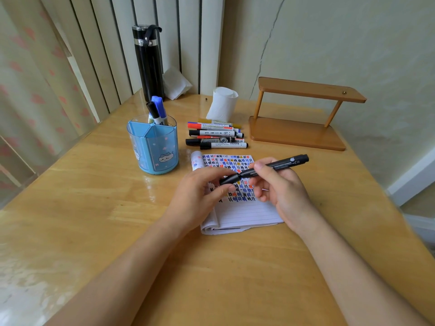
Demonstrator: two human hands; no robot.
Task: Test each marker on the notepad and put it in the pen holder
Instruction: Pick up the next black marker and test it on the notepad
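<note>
The right hand (280, 184) holds a black marker (270, 167) by its barrel, above the notepad (244, 212). The left hand (200, 196) pinches the cap end of this same marker between thumb and fingers. From this one view I cannot tell if the cap is going off or going on; both hands are closed on the marker.

The notepad lies open on the desk (94, 208), under the hands. Its upper part is full of small marks in black, blue, red and orange, while the lower lines are blank. So I judge that much testing was done on this page.

The pen holder (154, 147) stands to the left of the notepad, near but apart. Two markers (157, 111) stand in its back compartment, one with a black cap and one with a blue cap; the front compartments look empty. A pile of markers (216, 136) lies on the desk just behind the notepad, about six or seven, the exact count is not clear.

My judgement: the task is in its early part. Two markers are placed, one is in hand, and the pile is left.
</note>
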